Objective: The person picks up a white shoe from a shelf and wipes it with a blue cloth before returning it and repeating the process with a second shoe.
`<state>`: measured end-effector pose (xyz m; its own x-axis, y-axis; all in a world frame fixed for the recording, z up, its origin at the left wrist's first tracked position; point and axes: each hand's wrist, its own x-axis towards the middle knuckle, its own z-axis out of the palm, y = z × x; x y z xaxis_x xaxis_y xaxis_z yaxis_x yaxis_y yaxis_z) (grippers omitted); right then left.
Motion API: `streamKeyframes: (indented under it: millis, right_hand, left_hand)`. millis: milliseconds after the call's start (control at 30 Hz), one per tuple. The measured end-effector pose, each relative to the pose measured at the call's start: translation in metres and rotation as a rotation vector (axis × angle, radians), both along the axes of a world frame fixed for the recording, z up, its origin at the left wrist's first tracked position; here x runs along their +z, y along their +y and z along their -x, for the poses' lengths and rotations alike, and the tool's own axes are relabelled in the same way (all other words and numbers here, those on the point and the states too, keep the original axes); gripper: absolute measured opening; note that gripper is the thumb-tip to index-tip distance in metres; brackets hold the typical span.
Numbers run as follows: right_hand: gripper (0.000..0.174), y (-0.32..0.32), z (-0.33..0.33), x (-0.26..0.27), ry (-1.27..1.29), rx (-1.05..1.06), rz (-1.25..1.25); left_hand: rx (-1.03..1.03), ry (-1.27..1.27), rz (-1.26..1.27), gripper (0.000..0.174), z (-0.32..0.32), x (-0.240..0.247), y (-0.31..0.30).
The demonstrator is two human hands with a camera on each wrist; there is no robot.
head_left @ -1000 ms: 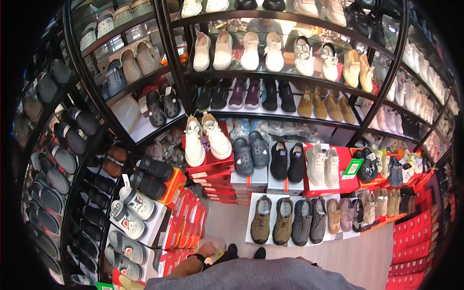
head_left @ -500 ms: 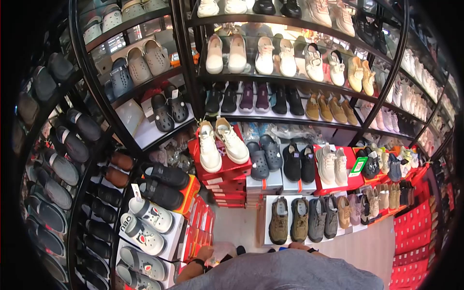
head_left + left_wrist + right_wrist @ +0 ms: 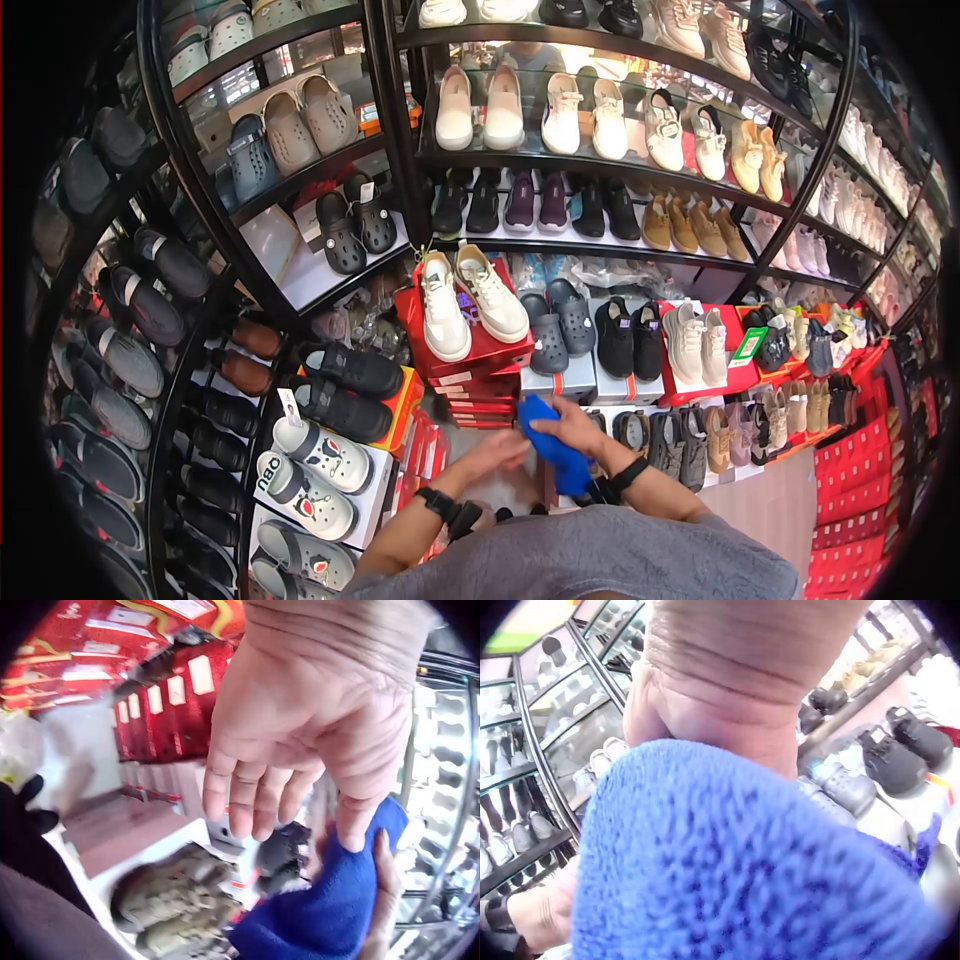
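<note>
A fuzzy blue cloth [image 3: 553, 447] hangs folded in front of the person's body, in the grip of the right hand [image 3: 572, 430]. Close up in the right wrist view, the cloth [image 3: 727, 855] covers most of that hand's fingers. The left hand [image 3: 497, 452] is just left of the cloth, palm turned toward its own wrist camera. Its fingers [image 3: 244, 799] are extended, and the thumb tip overlaps the top of the cloth [image 3: 322, 907] in the left wrist view. White sneakers [image 3: 445, 305] stand on a stack of red shoe boxes [image 3: 470, 380] just beyond the hands.
Grey clogs [image 3: 548, 335] and black slip-ons [image 3: 630, 340] stand on boxes right of the white sneakers. White clogs [image 3: 305, 495] sit on boxes at the left. Black-framed shelves [image 3: 600, 250] full of shoes rise behind. Brown shoes [image 3: 176, 892] lie below the hands.
Both hands have come up and forward from beside the body to meet in front. The blue cloth has come into full view in the right hand. The head view has shifted slightly.
</note>
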<state>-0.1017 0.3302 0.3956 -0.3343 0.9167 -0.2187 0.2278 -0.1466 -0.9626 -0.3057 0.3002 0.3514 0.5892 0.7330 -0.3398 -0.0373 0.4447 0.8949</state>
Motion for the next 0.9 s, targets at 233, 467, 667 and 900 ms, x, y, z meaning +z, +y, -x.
streamKeyframes:
  millis: [233,467,667,900]
  right_hand:
    - [0.035,0.004,-0.007,0.042,0.614,-0.259,0.310]
    - [0.040,-0.010,-0.061,0.023,0.736,-0.284,0.302]
    - [0.038,-0.029,-0.077,-0.001,0.912,-0.176,0.596]
    - [0.033,-0.017,-0.081,-0.008,0.997,-0.307,0.542]
  left_hand:
    - [0.198,-0.032,-0.209,0.042,-0.059,0.055,0.029]
    - [0.242,-0.201,-0.063,0.038,-0.116,0.044,0.018]
    - [0.223,0.045,-0.101,0.037,-0.126,0.038,0.015]
    - [0.146,0.298,-0.460,0.047,-0.132,0.049,0.032]
